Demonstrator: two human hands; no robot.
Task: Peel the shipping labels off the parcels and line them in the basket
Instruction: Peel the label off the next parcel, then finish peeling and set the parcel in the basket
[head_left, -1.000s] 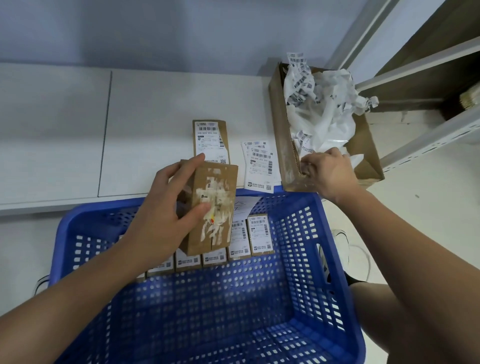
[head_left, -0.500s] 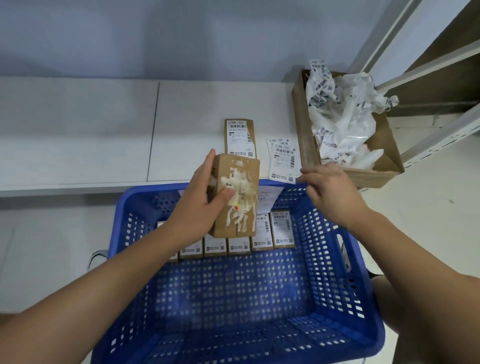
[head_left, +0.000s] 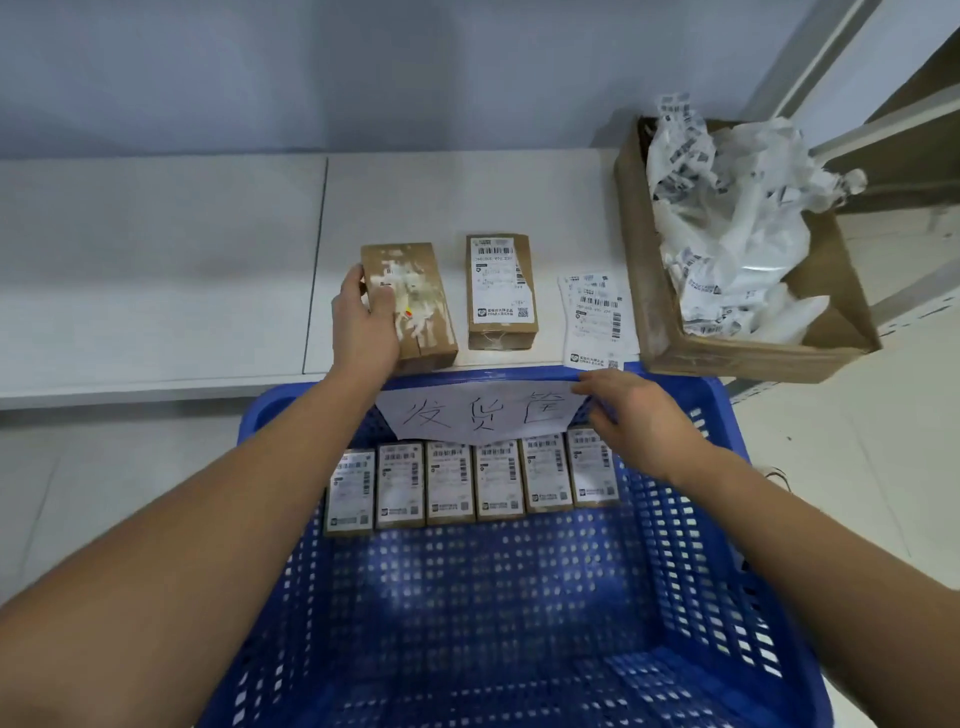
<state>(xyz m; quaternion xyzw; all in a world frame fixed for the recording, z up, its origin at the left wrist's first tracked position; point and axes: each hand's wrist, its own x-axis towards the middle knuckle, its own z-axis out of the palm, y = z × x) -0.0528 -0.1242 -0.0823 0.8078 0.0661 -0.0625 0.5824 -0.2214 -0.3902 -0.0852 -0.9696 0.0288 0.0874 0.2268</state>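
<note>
Gripping peeled parcel (head_left: 415, 306) | left hand (head_left: 363, 325) fingers | on shelf (head_left: 156, 270)

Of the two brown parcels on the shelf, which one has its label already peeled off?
The left parcel, gripped by the left hand: only torn white residue remains. The right parcel keeps its label.

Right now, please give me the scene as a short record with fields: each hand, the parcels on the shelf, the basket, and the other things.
left hand: left hand grips the stripped parcel on the shelf
right hand: right hand at the far rim of the blue basket, by the paper sign
labelled parcel: labelled parcel lies right of the stripped one
loose labels: loose labels on the shelf
basket row: six labelled parcels side by side
cardboard box: cardboard box holds crumpled label waste
</note>
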